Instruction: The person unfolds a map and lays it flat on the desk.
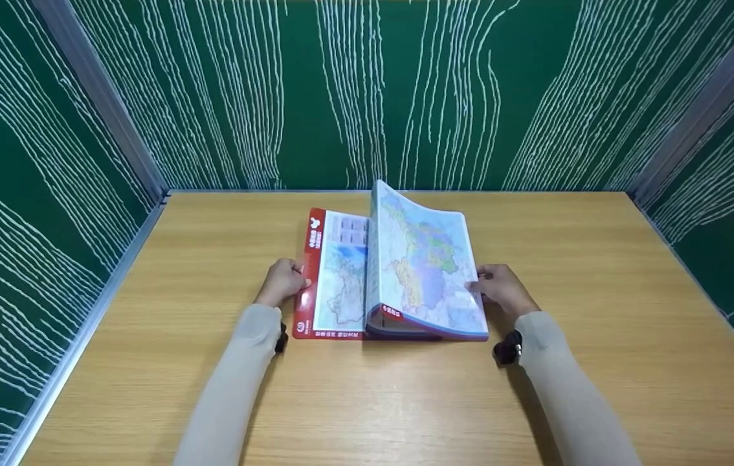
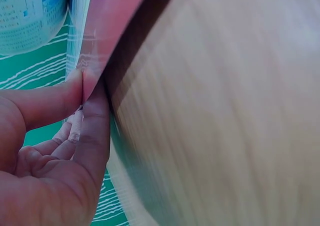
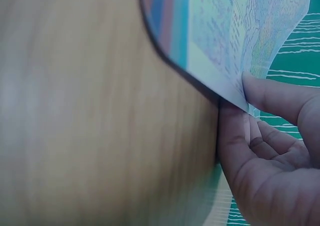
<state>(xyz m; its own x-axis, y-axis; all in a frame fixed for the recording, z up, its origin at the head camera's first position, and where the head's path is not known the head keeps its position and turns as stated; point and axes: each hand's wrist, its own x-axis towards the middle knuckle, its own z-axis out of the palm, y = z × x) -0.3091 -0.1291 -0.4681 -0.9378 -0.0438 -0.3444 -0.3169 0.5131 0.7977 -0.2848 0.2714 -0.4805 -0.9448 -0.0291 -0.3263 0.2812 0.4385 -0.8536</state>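
Observation:
A glossy map sheet with a red border (image 1: 305,310) lies on the table, folded over on itself. Its right part (image 1: 432,259), printed with a coloured map, bulges up along a raised curved fold near the middle. My left hand (image 1: 283,281) pinches the red left edge, thumb on top and index finger beneath, as the left wrist view shows. At the opposite side my right hand (image 1: 500,288) pinches the right edge between thumb (image 3: 275,93) and fingers below. What lies under the raised flap is mostly hidden.
The wooden table (image 1: 432,401) extends around the map on every side. Green panels (image 1: 302,97) with wavy white lines stand at the back and both sides, joined by grey metal posts (image 1: 98,90). Dark wrist devices (image 1: 507,349) sit at both sleeves.

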